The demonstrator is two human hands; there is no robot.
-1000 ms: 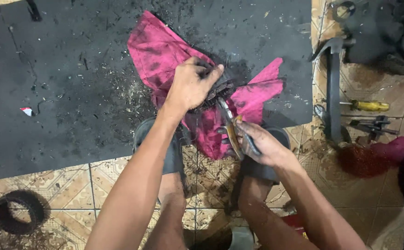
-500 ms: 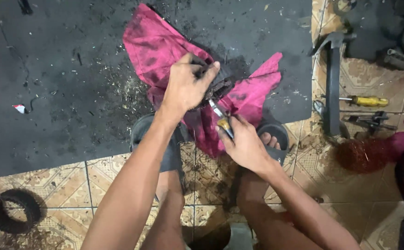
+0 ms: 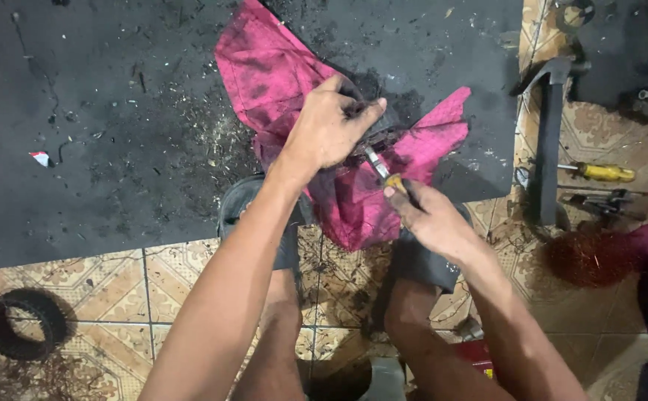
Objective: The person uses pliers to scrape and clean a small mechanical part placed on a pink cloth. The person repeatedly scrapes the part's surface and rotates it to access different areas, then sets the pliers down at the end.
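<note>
Few candidates showing. A small red-and-white scrap [image 3: 41, 158], maybe a torn label or wrapper bit, is lying on the black rubber mat [image 3: 79, 208], well left of the pink rag [image 3: 279, 74]. A red package corner with a yellow patch [image 3: 480, 355] is peeking out at the bottom, below the rag. No signs or screens showing.

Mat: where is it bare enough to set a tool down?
The mat's left side, between the scrap and the rag, is bare but gritty. Crowded: the rag under both hands, and the tiles right by the hammer and screwdriver.
</note>
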